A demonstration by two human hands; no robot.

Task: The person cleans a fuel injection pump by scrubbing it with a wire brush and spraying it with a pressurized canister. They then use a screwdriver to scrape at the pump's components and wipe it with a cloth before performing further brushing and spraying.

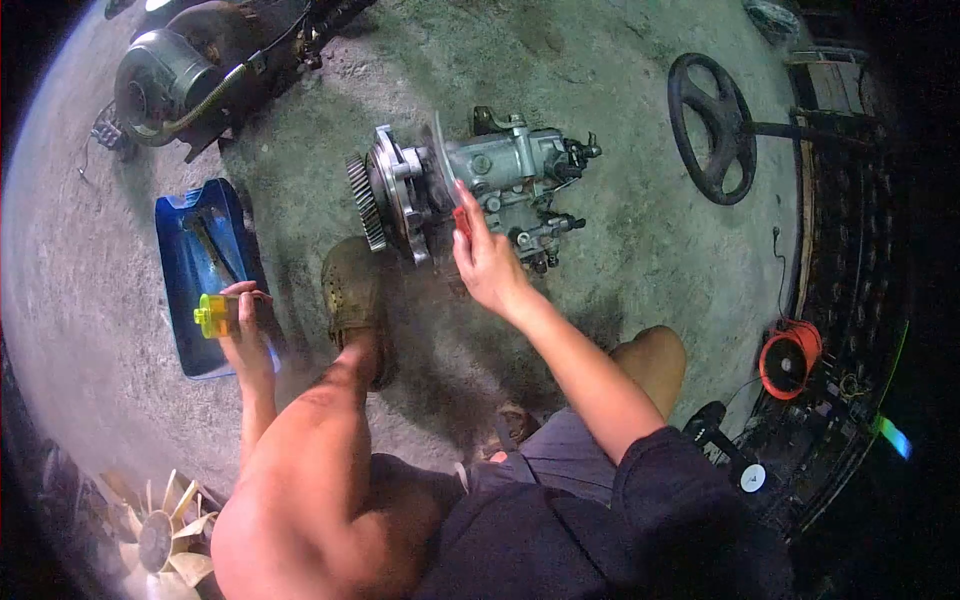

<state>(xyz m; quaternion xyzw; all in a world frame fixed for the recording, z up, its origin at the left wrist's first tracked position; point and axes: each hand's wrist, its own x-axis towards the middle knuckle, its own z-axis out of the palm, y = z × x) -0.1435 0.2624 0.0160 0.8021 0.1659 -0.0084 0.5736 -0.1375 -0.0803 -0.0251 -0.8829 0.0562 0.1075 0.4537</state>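
On the concrete floor lies a metal fuel injection pump (510,160) with a toothed gear (366,203) at its left end. My right hand (490,262) is closed around the red handle (461,222) of a tool whose thin, pale, slightly bent strip (441,145) reaches over the pump's flange side. My left hand (245,335) grips a yellow-green, bottle-like object (212,316), its exact kind unclear, above the near part of a blue tray (168,290). Inside that tray rests a long dark tool (212,245).
A shoe (350,285) stands just below the gear. A large motor-like machine (165,85) sits at the upper left, a steering wheel (685,120) at the upper right. A fan (155,540) is at the lower left, an orange round object (800,350) at the right.
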